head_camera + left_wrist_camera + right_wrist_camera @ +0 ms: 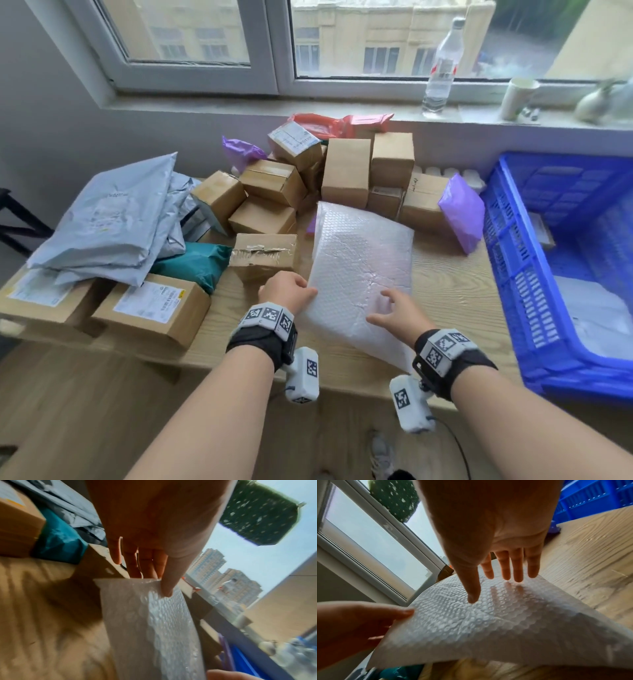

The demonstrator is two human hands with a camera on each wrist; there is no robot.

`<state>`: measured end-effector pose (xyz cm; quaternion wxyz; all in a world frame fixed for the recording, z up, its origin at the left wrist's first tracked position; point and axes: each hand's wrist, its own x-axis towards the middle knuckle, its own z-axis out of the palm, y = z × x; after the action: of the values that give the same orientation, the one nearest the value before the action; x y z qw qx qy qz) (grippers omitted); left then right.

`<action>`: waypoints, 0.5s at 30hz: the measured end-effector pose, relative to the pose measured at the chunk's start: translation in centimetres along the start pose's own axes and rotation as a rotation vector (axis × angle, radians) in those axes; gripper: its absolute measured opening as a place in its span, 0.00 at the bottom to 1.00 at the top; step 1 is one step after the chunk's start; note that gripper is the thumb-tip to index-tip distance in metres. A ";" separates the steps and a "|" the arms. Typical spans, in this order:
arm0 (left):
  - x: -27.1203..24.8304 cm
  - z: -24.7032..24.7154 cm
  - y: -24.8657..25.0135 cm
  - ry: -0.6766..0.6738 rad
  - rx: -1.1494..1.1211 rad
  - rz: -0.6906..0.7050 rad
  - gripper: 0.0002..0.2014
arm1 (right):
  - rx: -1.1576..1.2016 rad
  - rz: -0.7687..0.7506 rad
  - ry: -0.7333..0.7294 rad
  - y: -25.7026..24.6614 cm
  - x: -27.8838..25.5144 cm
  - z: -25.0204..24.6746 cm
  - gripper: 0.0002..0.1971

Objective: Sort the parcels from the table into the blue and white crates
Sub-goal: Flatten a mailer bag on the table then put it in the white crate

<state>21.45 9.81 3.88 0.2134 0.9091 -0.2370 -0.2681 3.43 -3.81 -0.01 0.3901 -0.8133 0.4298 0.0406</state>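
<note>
One bubble mailer (359, 270) on the surface (455, 284), one blue crate (513, 274) just right. Left hand (286, 291) pinches the mailer's left edge, lifting it; right hand (397, 313) hovers spread above it.

No text is showing clearly enough to be read. White shipping labels are sitting on the brown cardboard box at the table's near-left corner (150, 313), on the flat brown box beside it (37, 298), on the small tilted cardboard box at the back of the pile (296, 144) and on the grey plastic mailer bag (106, 219), but their print is blurring out. The clear plastic bottle on the windowsill (443, 65) is wearing a red-and-white label, also unreadable. Black-and-white square marker patterns are showing on the wrist-worn bands (269, 317), carrying no letters.
</note>
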 end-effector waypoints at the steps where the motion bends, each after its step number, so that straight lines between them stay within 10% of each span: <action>1: -0.2 -0.5 0.5 -0.001 -0.024 0.024 0.10 | 0.020 -0.027 0.036 -0.4 -0.7 0.1 0.38; 15: -6.1 -1.3 9.0 -0.018 -0.243 0.359 0.12 | -0.227 -0.186 0.435 -4.1 -9.2 -0.1 0.21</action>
<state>14.82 6.29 11.92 0.3636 0.8174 -0.3631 -0.2604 0.58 3.58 6.26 0.1971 -0.8775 0.4196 -0.1232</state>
